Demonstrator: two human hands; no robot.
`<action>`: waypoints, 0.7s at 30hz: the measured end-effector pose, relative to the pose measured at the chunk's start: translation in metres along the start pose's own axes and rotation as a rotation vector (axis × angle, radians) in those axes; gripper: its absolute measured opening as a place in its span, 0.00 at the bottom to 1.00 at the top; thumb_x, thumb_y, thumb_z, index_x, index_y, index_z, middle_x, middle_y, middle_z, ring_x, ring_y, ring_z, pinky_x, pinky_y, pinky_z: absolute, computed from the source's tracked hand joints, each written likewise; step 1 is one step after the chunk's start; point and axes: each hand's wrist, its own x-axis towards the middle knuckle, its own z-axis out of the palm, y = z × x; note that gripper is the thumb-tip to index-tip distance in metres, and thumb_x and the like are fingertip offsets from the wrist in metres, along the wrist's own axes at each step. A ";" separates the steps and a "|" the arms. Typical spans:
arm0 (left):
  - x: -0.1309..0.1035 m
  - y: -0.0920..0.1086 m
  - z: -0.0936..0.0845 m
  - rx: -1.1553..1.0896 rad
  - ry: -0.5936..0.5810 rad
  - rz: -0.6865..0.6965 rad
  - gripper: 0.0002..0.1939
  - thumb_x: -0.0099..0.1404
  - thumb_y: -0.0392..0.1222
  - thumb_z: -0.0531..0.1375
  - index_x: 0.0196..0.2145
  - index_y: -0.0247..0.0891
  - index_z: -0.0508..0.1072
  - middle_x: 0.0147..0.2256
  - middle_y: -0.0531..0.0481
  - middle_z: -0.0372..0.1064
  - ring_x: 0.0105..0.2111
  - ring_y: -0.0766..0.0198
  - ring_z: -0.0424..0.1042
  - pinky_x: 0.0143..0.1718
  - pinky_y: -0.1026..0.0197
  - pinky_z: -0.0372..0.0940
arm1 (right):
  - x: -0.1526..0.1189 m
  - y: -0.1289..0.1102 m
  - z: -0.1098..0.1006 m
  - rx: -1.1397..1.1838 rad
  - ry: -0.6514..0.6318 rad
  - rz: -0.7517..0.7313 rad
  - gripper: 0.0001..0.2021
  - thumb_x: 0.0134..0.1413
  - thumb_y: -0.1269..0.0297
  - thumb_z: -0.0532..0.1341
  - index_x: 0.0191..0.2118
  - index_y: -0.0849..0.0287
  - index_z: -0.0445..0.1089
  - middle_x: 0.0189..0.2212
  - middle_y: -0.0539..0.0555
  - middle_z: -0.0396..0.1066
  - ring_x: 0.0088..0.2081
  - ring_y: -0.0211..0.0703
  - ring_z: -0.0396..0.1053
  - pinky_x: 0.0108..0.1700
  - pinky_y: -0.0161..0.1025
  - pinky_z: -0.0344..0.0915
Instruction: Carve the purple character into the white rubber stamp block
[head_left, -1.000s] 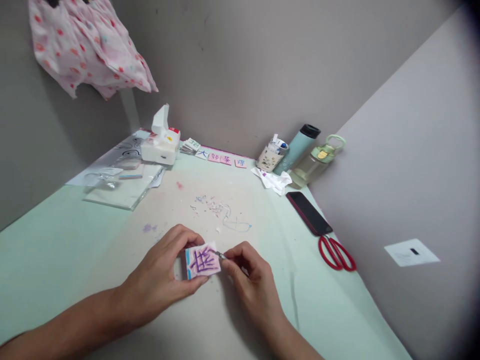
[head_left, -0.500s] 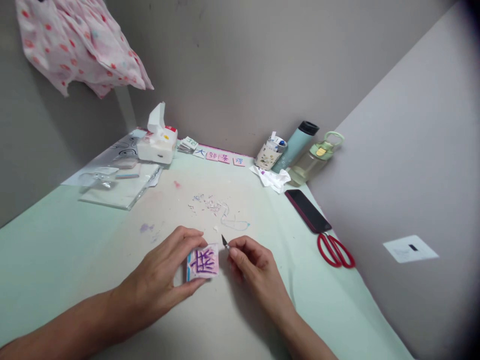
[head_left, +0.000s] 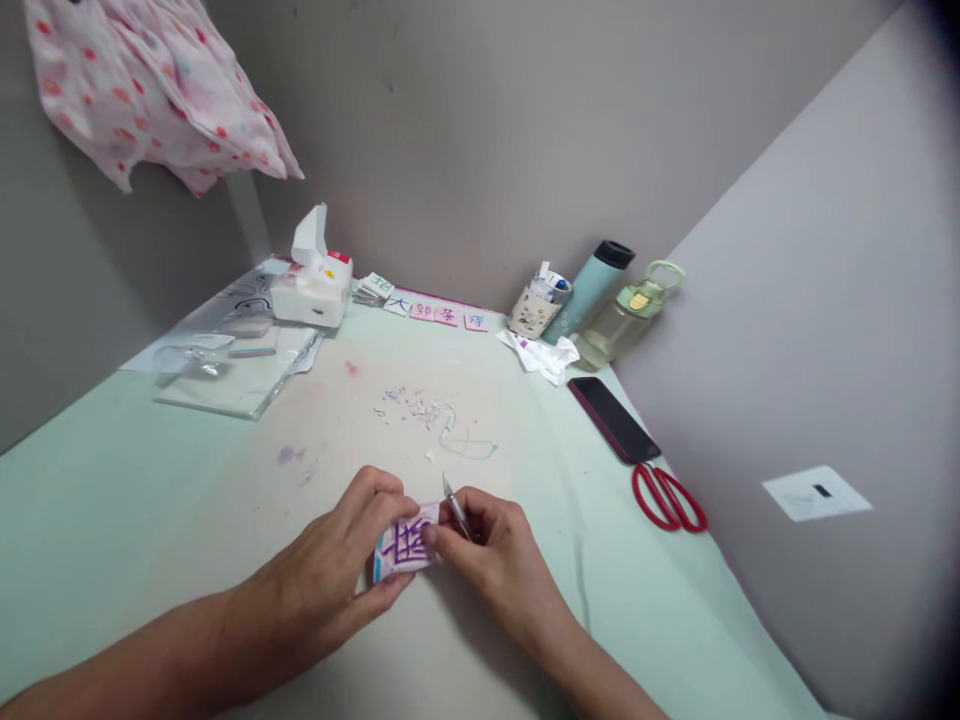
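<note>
A small pink and white block point(head_left: 405, 545) with purple carved character strokes and a blue side is gripped between the thumb and fingers of my left hand point(head_left: 337, 550). My right hand point(head_left: 495, 550) holds a slim silver craft knife point(head_left: 456, 508), its blade pointing up and away from the block. The right thumb rests on the block's right part and hides some of the strokes. Just beyond the hands, small shavings point(head_left: 424, 410) and a thin curled strip point(head_left: 465, 450) lie on the table.
Character tiles point(head_left: 447, 316) line the back edge, beside a tissue pack point(head_left: 313, 298). Clear folders point(head_left: 225, 385) lie at left. At right are a pen cup point(head_left: 534, 312), a blue bottle point(head_left: 592, 290), a green bottle point(head_left: 619, 320), crumpled tissue point(head_left: 541, 357), a phone point(head_left: 615, 420) and red scissors point(head_left: 667, 498).
My right hand has moved left against the block, its thumb now on the carved face. The knife is more upright in the fingers, and the block has tilted slightly.
</note>
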 end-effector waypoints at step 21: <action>-0.002 0.002 0.004 0.015 -0.025 0.000 0.22 0.71 0.30 0.53 0.58 0.47 0.60 0.50 0.45 0.61 0.44 0.58 0.75 0.41 0.58 0.72 | -0.002 0.005 0.003 -0.196 0.038 -0.077 0.10 0.51 0.63 0.58 0.23 0.55 0.57 0.22 0.44 0.53 0.27 0.36 0.50 0.29 0.36 0.48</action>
